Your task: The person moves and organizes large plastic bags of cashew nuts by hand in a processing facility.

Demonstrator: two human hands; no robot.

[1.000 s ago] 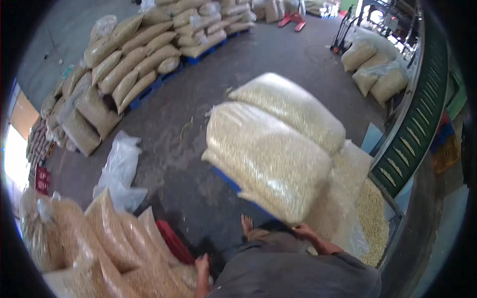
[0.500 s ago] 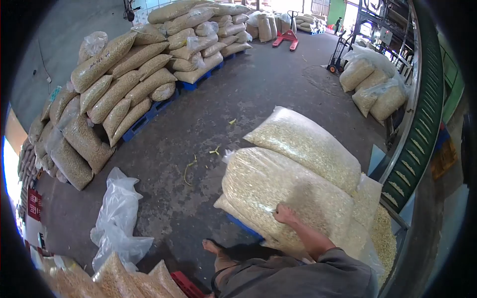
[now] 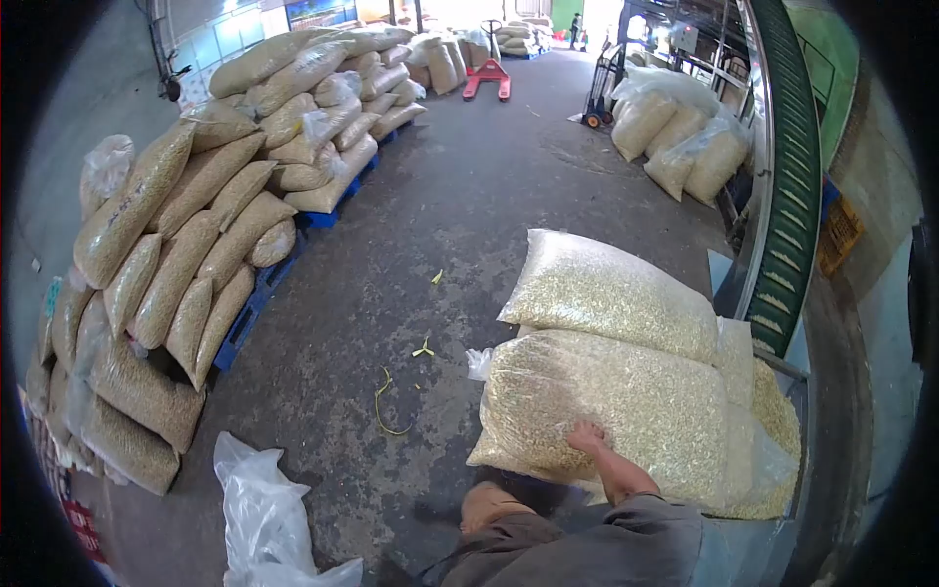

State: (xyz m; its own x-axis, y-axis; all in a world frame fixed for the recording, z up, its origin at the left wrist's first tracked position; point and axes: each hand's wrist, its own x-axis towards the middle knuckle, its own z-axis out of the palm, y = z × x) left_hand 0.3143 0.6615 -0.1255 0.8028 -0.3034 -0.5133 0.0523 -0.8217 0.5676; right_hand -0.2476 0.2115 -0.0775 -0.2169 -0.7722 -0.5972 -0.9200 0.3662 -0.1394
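Observation:
My right hand (image 3: pixel 588 436) is on the near side of a large clear plastic sack (image 3: pixel 626 391) full of pale, chip-like pieces. Its fingers are curled into the plastic, and the fingertips are partly hidden. The sack lies on its side, with its bunched end (image 3: pixel 479 364) pointing left. Another filled sack (image 3: pixel 616 289) lies against its far side. More pale pieces (image 3: pixel 775 406) show in a heap at the right end. My left hand is out of the frame.
Stacked sacks (image 3: pixel 176 196) on blue pallets (image 3: pixel 256 305) line the left. A crumpled plastic sheet (image 3: pixel 264 514) lies at lower left. A green conveyor belt (image 3: pixel 787 186) runs along the right. Farther back are a red pallet jack (image 3: pixel 487 78), a hand truck (image 3: pixel 599 98) and a distant person (image 3: pixel 575 31).
The view has swung and shifted. The near sack has slid right relative to the floor, with my right hand still on it. My foot has moved closer to the sack.

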